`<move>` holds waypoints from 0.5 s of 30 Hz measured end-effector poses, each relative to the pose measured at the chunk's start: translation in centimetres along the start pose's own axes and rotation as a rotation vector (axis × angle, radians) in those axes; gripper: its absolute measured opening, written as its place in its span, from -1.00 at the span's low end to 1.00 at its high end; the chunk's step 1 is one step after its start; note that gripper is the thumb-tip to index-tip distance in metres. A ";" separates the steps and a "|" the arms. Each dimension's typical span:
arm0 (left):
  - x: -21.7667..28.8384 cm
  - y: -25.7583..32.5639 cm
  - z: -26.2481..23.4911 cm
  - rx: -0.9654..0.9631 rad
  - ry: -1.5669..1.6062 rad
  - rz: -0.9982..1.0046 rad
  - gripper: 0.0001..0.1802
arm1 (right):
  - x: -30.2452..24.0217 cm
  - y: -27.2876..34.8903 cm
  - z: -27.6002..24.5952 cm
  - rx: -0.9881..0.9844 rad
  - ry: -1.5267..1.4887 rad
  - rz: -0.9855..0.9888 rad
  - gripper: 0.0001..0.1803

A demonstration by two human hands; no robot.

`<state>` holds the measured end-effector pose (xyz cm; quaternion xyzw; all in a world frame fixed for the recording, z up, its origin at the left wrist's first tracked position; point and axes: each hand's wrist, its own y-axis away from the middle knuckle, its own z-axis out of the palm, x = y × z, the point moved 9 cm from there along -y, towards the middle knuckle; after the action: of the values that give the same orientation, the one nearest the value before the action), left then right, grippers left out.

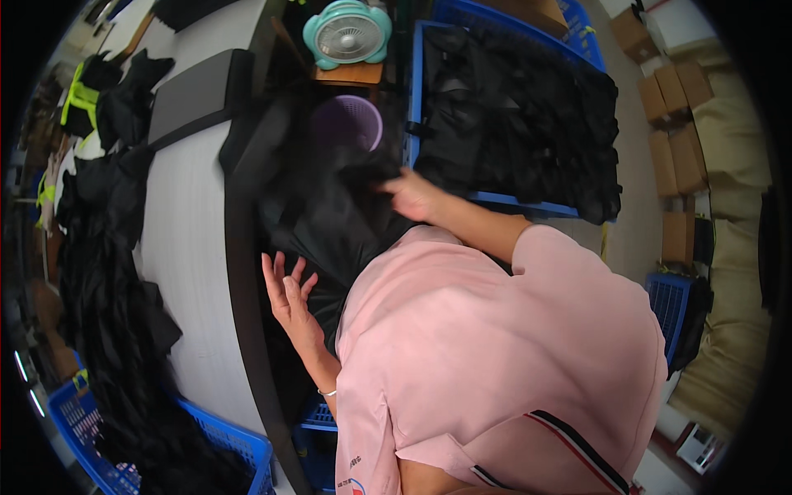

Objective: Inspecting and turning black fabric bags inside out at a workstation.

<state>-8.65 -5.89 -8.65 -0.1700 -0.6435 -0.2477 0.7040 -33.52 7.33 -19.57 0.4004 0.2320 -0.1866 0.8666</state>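
A black cloth piece (334,219), possibly a garment, spreads over my lap beside the table's edge. Its upper part is smeared by motion. At the cloth's right side is my right hand (415,196), its fingers closed on the fabric and somewhat blurred. My left hand (293,307) is raised at the left of the cloth with its fingers spread, holding nothing. Just beyond the cloth stands a purple perforated basket (363,120), partly covered by the blurred fabric.
On my left runs a pale table (194,247) with a dark edge and a dark grey pad (202,95). Black fabric hangs into a blue crate (235,437). A large blue crate (417,91) at far right holds heaped black items. A teal fan (346,35) stands ahead.
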 end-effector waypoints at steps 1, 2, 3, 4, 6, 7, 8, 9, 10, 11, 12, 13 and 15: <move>-1.1 0.1 -0.5 0.017 -0.014 -0.104 -0.37 | -2.0 -0.5 -2.5 -0.125 -0.086 -0.026 -0.55; -1.6 0.3 -0.7 -0.003 0.002 -0.108 -0.37 | -4.1 -0.6 -6.8 -0.065 -0.118 -0.142 -0.58; -2.6 0.6 -1.2 0.014 -0.032 -0.166 -0.39 | -5.7 -0.9 -11.8 0.067 -0.090 -0.135 -0.58; -4.0 0.9 -1.9 0.039 -0.066 -0.241 -0.42 | -7.6 -0.4 -16.8 0.173 -0.109 -0.188 -0.60; -6.4 2.1 -3.0 0.046 -0.136 -0.357 -0.44 | -11.7 1.7 -24.9 0.174 -0.198 -0.358 -0.69; -7.4 2.8 -3.4 0.054 -0.135 -0.407 -0.45 | -13.1 3.0 -28.8 0.189 -0.253 -0.367 -0.70; -7.8 3.3 -3.7 0.053 -0.125 -0.399 -0.45 | -14.2 4.8 -32.9 0.259 -0.277 -0.418 -0.70; -8.4 3.8 -3.8 0.043 -0.128 -0.430 -0.45 | -15.1 6.7 -36.8 0.368 -0.272 -0.419 -0.64; -8.6 4.3 -3.7 0.030 -0.130 -0.446 -0.45 | -15.9 8.5 -40.3 0.457 -0.305 -0.500 -0.59; -8.5 4.5 -3.6 0.029 -0.115 -0.441 -0.49 | -16.7 10.1 -42.9 0.486 -0.328 -0.569 -0.55; -8.3 4.7 -3.7 0.053 -0.117 -0.467 -0.49 | -17.1 11.6 -45.0 0.498 -0.308 -0.609 -0.56; -7.2 4.3 -3.3 0.039 -0.115 -0.402 -0.51 | -17.2 13.2 -47.2 0.606 -0.280 -0.632 -0.57; -4.6 3.4 -2.6 0.044 -0.077 -0.289 -0.56 | -16.9 15.7 -50.4 0.975 0.055 -0.489 -0.66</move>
<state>-4.78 -4.01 -13.21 -0.0697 -0.6932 -0.3256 0.6393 -52.13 58.60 -29.55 0.6950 0.2275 -0.4579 0.5055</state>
